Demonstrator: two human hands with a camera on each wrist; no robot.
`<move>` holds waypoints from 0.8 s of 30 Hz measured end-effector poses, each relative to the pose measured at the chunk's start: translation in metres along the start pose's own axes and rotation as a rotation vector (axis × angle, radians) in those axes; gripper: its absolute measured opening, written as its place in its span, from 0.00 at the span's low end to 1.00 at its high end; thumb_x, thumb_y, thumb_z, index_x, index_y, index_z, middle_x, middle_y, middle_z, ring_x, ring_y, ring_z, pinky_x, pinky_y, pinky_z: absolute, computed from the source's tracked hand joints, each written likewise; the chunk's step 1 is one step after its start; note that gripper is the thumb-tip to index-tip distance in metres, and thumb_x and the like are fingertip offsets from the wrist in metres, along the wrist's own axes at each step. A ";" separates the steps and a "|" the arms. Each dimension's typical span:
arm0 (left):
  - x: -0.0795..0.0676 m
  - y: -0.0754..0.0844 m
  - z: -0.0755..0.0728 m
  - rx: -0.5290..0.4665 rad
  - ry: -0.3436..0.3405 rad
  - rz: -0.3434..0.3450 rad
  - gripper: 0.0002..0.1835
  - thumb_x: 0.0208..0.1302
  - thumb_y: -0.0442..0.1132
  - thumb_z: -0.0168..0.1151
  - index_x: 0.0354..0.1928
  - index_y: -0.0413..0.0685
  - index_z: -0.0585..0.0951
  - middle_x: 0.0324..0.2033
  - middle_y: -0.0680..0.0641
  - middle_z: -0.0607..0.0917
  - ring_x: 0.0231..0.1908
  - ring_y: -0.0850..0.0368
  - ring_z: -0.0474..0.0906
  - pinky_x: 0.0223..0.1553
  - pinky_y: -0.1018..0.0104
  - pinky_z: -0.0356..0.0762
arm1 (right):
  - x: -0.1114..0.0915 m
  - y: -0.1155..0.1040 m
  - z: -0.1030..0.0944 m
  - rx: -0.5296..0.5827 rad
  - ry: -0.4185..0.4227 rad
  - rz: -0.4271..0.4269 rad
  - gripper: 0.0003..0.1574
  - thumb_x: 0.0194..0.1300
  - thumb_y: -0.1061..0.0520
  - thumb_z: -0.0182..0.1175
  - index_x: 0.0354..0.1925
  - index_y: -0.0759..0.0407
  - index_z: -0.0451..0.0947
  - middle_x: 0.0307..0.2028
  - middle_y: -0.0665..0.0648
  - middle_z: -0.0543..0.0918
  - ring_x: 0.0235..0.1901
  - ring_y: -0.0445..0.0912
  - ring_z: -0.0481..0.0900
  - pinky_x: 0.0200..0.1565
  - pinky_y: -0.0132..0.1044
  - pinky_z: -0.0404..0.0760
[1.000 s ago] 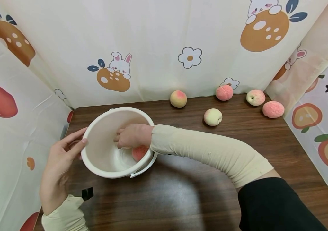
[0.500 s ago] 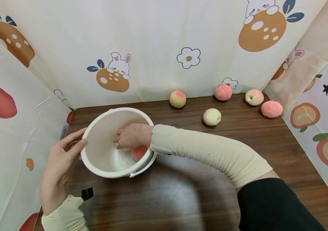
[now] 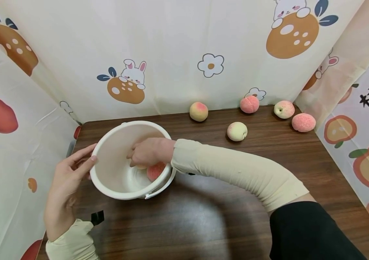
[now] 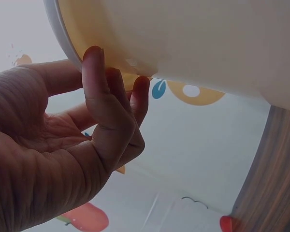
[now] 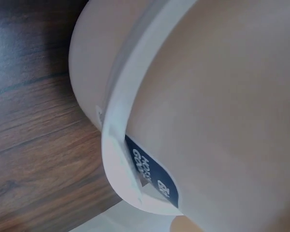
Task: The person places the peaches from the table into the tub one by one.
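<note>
White bucket [image 3: 112, 162] on a dark wood table [image 3: 194, 220], right hand [image 3: 148, 151] inside, left hand [image 3: 65, 180] at the rim.
On my feed, the left thumb and fingers pinch the bucket's left rim; the right fingers bend downward, but I cannot tell how far they are spread or whether they grip what looks like a pale peach [image 3: 141, 167], partly hidden below them. The relation I judge to matter: a red peach [image 3: 155, 171] inside, right of those fingertips and nearer the wearer, just under the wrist. The right hand is much nearer; the round fruit shows me no long axis. Five other peaches [image 3: 237, 131] lie outside, beyond reach of either hand's fingers.
</note>
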State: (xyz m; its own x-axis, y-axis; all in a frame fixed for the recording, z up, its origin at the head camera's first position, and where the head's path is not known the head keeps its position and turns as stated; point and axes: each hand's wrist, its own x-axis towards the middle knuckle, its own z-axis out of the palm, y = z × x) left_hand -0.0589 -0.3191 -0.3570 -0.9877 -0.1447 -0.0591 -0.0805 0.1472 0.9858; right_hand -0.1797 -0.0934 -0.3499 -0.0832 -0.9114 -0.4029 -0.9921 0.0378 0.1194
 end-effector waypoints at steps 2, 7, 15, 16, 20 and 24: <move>0.000 0.000 0.001 0.005 -0.002 0.007 0.18 0.70 0.32 0.67 0.60 0.54 0.86 0.35 0.59 0.91 0.27 0.66 0.84 0.24 0.74 0.80 | -0.001 0.000 -0.001 0.011 0.002 0.007 0.22 0.78 0.62 0.51 0.61 0.45 0.81 0.62 0.50 0.78 0.57 0.51 0.76 0.58 0.39 0.77; -0.001 0.000 0.002 0.011 0.009 0.000 0.18 0.70 0.32 0.67 0.60 0.55 0.86 0.34 0.61 0.91 0.27 0.66 0.83 0.23 0.75 0.80 | -0.007 -0.001 -0.007 0.032 0.013 0.014 0.25 0.77 0.62 0.52 0.65 0.43 0.79 0.64 0.50 0.77 0.59 0.51 0.76 0.59 0.40 0.78; 0.000 0.000 0.002 -0.014 0.012 -0.006 0.18 0.70 0.32 0.67 0.57 0.59 0.87 0.35 0.62 0.91 0.27 0.67 0.83 0.23 0.75 0.80 | -0.021 0.002 -0.016 0.070 0.092 0.026 0.28 0.72 0.64 0.57 0.66 0.44 0.77 0.64 0.48 0.79 0.64 0.50 0.75 0.63 0.40 0.77; 0.000 0.000 0.002 -0.017 0.008 -0.004 0.18 0.70 0.32 0.67 0.58 0.58 0.87 0.35 0.62 0.91 0.27 0.67 0.83 0.23 0.75 0.80 | -0.023 0.002 -0.017 0.077 0.101 0.034 0.29 0.72 0.64 0.57 0.66 0.44 0.77 0.64 0.48 0.79 0.64 0.49 0.75 0.62 0.40 0.77; 0.000 0.001 0.002 -0.012 -0.005 -0.004 0.18 0.70 0.33 0.68 0.59 0.56 0.87 0.35 0.62 0.90 0.27 0.68 0.83 0.23 0.75 0.81 | -0.029 0.003 -0.020 0.089 0.135 0.044 0.29 0.71 0.64 0.57 0.66 0.44 0.77 0.63 0.47 0.80 0.64 0.48 0.74 0.62 0.40 0.77; 0.000 0.001 0.002 -0.016 -0.002 -0.015 0.18 0.70 0.33 0.68 0.59 0.57 0.87 0.36 0.62 0.90 0.28 0.67 0.84 0.24 0.74 0.81 | -0.036 0.004 -0.024 0.102 0.172 0.042 0.29 0.71 0.65 0.56 0.66 0.45 0.77 0.62 0.48 0.80 0.63 0.49 0.74 0.64 0.40 0.75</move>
State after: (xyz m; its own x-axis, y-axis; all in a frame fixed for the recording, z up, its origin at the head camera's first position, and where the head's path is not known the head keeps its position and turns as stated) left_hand -0.0591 -0.3174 -0.3558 -0.9867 -0.1448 -0.0738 -0.0929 0.1299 0.9872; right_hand -0.1786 -0.0700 -0.3134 -0.1157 -0.9645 -0.2374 -0.9932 0.1102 0.0364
